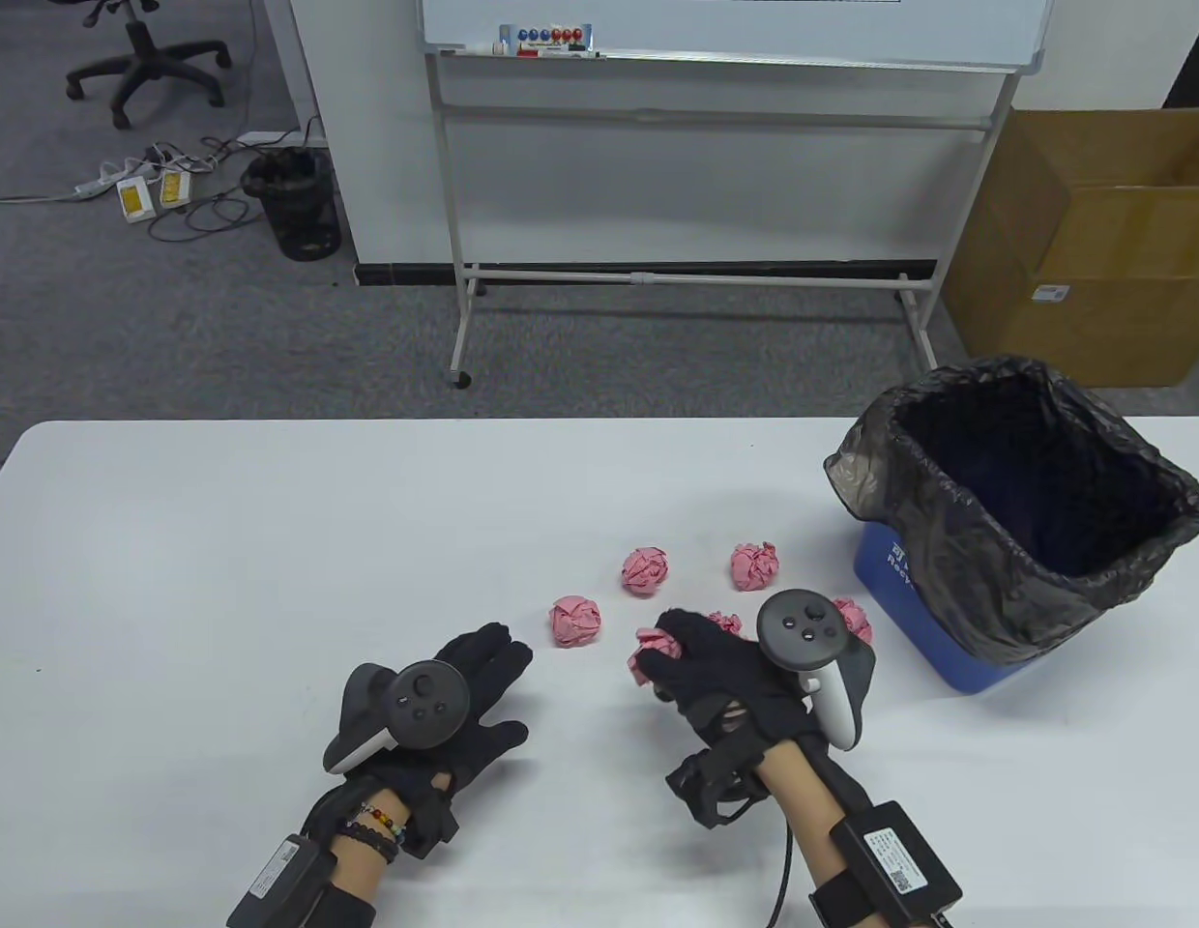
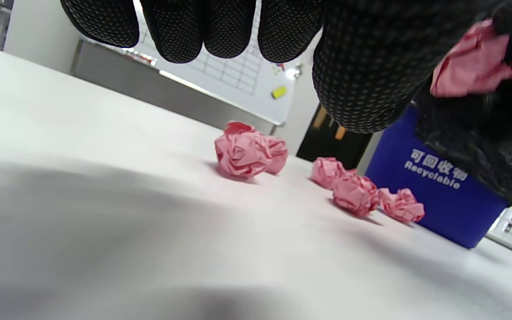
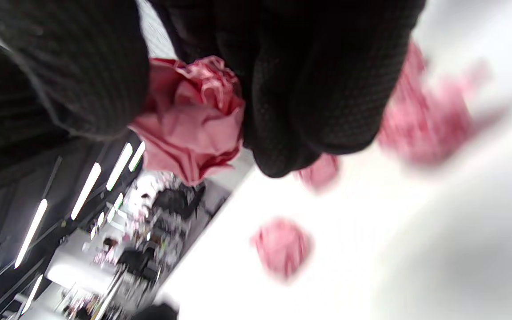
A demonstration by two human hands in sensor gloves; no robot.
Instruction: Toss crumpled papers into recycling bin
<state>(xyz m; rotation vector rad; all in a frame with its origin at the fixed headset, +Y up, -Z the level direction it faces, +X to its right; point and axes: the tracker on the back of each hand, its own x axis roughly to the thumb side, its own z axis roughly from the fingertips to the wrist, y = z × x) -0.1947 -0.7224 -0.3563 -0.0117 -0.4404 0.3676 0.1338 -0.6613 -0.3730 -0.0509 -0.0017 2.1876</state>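
Note:
My right hand [image 1: 679,650] is lifted just above the white table [image 1: 222,580], its fingers curled round a pink crumpled paper ball [image 1: 648,655]. The right wrist view shows that ball [image 3: 189,120] pinched between thumb and fingers. Several more pink balls lie loose: one [image 1: 574,620] to the left, two [image 1: 645,569] [image 1: 755,565] farther back, one [image 1: 856,617] beside the bin. The blue recycling bin [image 1: 894,578], lined with a black bag, stands at the right. My left hand [image 1: 498,677] lies flat on the table, fingers straight, holding nothing.
A whiteboard on a wheeled stand [image 1: 687,275] is beyond the table's far edge. A cardboard box [image 1: 1093,251] sits on the floor behind the bin. A black mesh basket [image 1: 295,203] and cables lie at the far left.

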